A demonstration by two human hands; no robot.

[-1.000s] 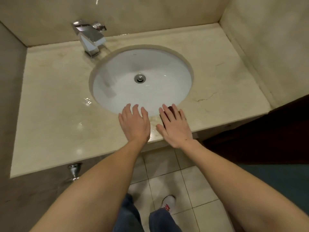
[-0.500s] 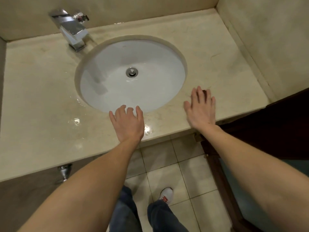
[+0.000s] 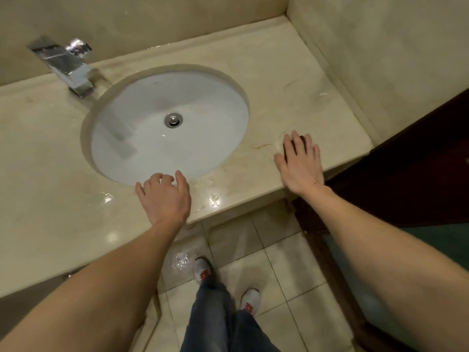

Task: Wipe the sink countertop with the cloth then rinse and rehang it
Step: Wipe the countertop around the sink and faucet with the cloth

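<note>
Fingers (image 3: 305, 146) spread flat, the right hand (image 3: 300, 166) presses a dark cloth (image 3: 291, 146) onto the beige marble table (image 3: 291, 80) to the right of the basin, near the front edge; only slivers of the cloth show between and just beyond the fingers, so its full outline cannot be made out. The left hand (image 3: 165, 196) rests at the front rim of the white oval sink (image 3: 170, 125), its fingers loosely curled and slightly apart, tips at the lip of the bowl, holding nothing. The two hands lie well apart along the front of the table. Small puddles of water (image 3: 214, 199) glint on the stone between them, and another wet patch shines to the left of the left hand. A metal drain (image 3: 173, 120) sits in the middle of the bowl. A square chrome faucet (image 3: 67, 66) stands at the back left of the table, its spout angled toward the sink. Beige walls close the table in at the back and on the right. Below, the person's jeans and white shoes (image 3: 250, 299) with red marks stand on pale floor tiles (image 3: 291, 273), where a wet spot glistens just under the table's edge.
</note>
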